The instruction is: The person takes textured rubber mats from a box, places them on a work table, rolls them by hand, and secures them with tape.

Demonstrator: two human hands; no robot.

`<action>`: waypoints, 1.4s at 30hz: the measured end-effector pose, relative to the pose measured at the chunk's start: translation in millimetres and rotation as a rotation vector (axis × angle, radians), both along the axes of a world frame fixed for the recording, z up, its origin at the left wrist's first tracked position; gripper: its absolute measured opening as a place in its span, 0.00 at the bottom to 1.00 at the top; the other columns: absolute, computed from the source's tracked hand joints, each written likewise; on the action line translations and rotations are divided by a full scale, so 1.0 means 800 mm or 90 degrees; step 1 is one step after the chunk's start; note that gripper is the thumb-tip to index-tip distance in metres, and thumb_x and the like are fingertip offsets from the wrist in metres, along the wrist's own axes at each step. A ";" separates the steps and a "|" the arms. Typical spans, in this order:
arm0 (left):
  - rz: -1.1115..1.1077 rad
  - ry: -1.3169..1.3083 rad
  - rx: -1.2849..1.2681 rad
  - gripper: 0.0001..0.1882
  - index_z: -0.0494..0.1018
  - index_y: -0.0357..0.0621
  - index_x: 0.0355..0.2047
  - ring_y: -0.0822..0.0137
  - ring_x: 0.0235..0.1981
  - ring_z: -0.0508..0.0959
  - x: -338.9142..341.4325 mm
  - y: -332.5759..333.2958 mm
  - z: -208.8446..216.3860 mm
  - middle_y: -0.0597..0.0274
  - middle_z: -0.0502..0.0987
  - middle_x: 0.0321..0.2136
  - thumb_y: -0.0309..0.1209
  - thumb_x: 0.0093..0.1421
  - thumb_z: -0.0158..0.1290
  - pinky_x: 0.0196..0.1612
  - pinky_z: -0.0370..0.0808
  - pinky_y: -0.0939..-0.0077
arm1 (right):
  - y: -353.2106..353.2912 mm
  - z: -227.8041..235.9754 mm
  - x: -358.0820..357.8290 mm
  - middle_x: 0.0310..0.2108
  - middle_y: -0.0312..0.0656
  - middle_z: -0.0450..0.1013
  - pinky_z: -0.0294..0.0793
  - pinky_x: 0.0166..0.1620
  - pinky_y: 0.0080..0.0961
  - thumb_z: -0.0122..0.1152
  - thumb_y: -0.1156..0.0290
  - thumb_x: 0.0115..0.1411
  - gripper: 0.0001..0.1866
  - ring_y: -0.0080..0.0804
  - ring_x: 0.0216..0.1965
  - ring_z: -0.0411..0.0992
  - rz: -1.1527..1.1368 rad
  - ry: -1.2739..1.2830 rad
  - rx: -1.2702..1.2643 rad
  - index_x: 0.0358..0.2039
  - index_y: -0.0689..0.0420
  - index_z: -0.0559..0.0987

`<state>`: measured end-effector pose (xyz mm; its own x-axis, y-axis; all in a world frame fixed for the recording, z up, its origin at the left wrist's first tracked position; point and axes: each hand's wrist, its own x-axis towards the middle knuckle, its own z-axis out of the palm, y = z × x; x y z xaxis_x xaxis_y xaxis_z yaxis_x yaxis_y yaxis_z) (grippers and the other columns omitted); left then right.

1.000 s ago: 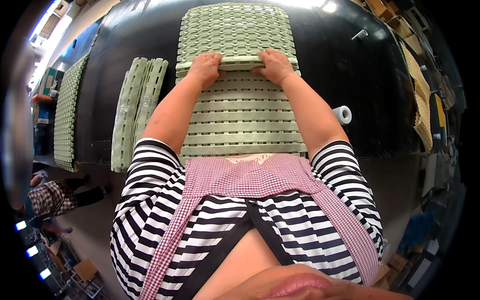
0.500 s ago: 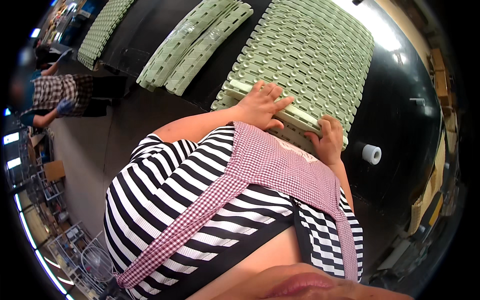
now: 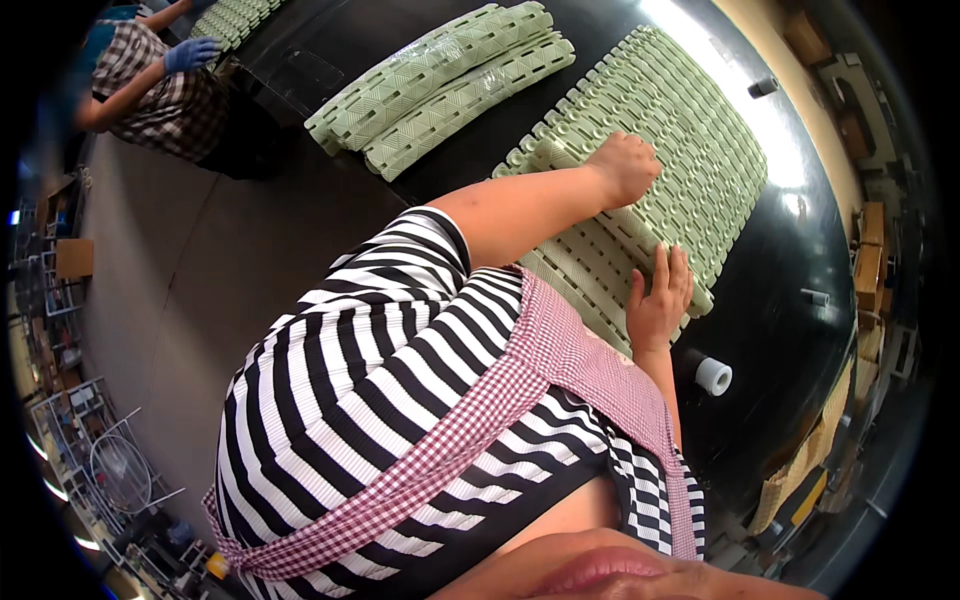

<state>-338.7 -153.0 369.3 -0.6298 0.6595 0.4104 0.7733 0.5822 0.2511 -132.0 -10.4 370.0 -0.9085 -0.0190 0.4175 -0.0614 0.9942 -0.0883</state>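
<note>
A pale green plastic mat (image 3: 690, 150), covered in round cups and slots, lies on the black table before me. Its near end is rolled over into a thick fold (image 3: 640, 226), with slotted plain material showing below. My left hand (image 3: 625, 168) is closed in a fist and presses on top of the fold from the left; its fingertips are tucked out of sight. Against the right end of the fold rests my right hand (image 3: 660, 300), its fingers stretched out and thumb apart.
Two rolled green mats (image 3: 430, 85) in clear wrap lie to the left. A white tape roll (image 3: 713, 376) sits right of my right hand. A dark small object (image 3: 763, 87) is at the far edge. A co-worker's blue-gloved hand (image 3: 192, 54) is near another mat (image 3: 236, 20) at upper left.
The mat's near edge has been rolled further away from me. My left hand has moved forward and right, from spread fingers to a fist. My right hand's fingers have straightened.
</note>
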 end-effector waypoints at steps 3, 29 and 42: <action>-0.042 0.035 0.074 0.04 0.78 0.48 0.29 0.56 0.35 0.80 0.007 0.000 0.002 0.60 0.78 0.30 0.30 0.53 0.56 0.40 0.75 0.59 | 0.024 -0.013 -0.025 0.68 0.46 0.63 0.48 0.71 0.50 0.68 0.61 0.58 0.35 0.49 0.71 0.57 -0.006 -0.046 0.011 0.66 0.48 0.69; -0.177 -0.161 -0.199 0.27 0.74 0.39 0.48 0.49 0.49 0.75 0.103 -0.062 0.012 0.49 0.74 0.47 0.34 0.48 0.65 0.51 0.71 0.53 | 0.042 0.027 0.005 0.46 0.51 0.77 0.77 0.49 0.44 0.80 0.68 0.43 0.38 0.56 0.46 0.76 0.162 -0.153 -0.124 0.58 0.52 0.75; -0.216 -0.095 -0.041 0.34 0.69 0.50 0.58 0.51 0.57 0.70 0.142 -0.086 -0.003 0.51 0.72 0.53 0.48 0.55 0.64 0.62 0.59 0.50 | 0.056 0.040 -0.015 0.43 0.43 0.73 0.69 0.54 0.36 0.71 0.66 0.54 0.22 0.44 0.49 0.70 0.156 -0.327 -0.273 0.50 0.54 0.83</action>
<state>-224.8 -222.1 367.2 -0.4204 0.8628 0.2809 0.8826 0.3170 0.3472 -144.2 34.6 402.2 -0.9829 -0.1785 -0.0462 -0.1247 0.8281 -0.5465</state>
